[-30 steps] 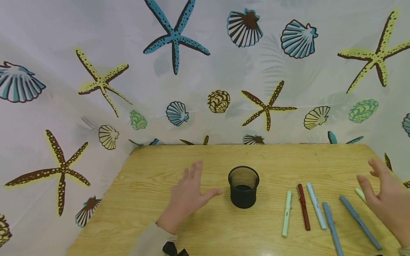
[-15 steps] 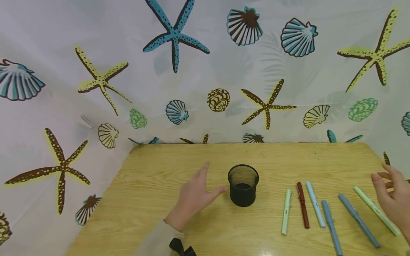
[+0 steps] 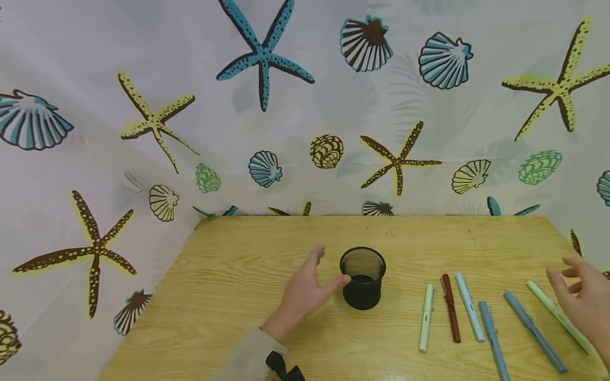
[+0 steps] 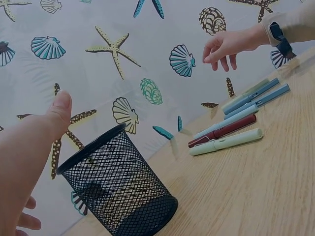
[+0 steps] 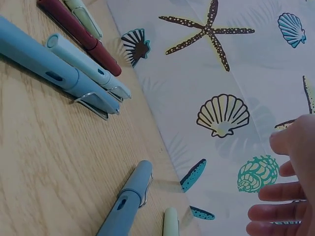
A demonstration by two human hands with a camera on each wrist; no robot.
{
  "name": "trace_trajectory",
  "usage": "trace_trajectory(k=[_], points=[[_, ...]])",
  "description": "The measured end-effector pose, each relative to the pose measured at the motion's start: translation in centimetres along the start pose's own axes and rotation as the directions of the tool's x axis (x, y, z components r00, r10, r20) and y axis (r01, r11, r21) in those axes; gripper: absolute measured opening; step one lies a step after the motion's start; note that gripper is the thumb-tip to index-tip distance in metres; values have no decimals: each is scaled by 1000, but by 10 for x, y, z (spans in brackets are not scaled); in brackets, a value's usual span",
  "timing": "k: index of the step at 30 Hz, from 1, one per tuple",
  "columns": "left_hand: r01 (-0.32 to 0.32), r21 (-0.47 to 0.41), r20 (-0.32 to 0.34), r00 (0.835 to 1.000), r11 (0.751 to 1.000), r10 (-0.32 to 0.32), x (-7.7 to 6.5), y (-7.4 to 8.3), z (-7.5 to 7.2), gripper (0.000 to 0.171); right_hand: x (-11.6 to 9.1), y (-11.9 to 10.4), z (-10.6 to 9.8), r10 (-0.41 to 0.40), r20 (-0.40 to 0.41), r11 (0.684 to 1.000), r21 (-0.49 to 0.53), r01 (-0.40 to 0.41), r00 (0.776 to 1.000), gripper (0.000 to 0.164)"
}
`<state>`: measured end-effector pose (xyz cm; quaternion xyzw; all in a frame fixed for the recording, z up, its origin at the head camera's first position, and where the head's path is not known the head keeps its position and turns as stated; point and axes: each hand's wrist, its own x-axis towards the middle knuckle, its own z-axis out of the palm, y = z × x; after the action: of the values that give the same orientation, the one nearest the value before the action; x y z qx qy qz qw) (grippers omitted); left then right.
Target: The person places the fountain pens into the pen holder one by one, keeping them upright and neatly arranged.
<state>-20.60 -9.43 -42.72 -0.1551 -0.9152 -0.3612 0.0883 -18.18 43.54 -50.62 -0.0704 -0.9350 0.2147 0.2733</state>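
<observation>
A black mesh pen holder stands upright on the wooden table. My left hand is just left of it, thumb and fingers spread apart, holding nothing; in the left wrist view the thumb stands clear of the rim. Several capped pens lie to the right: a pale green pen, a dark red pen, a light blue pen, two darker blue pens, one left of the other, and a second pale green pen. Above that last pen hovers my right hand, fingers loosely bent and holding nothing.
A wooden table carries everything. Behind and beside it hangs a pale cloth printed with starfish and shells. A black strap sits on the left sleeve.
My left hand has moved right, closer to the pen holder. The right hand has shifted to the right and down, uncovering more of the rightmost green pen, and its fingers have relaxed.
</observation>
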Motion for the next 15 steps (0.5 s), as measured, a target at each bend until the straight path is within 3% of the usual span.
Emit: trace_trajectory(k=[10,15], points=[[-6,-198,48,999,980,15,4,-2,16,93,-5,-1,2,8,103,999,-44,-4,995,65],[-21,-275,41,999,961,33,6,-2,22,92,-9,-31,-19,23,159,998,-58,-14,987,60]])
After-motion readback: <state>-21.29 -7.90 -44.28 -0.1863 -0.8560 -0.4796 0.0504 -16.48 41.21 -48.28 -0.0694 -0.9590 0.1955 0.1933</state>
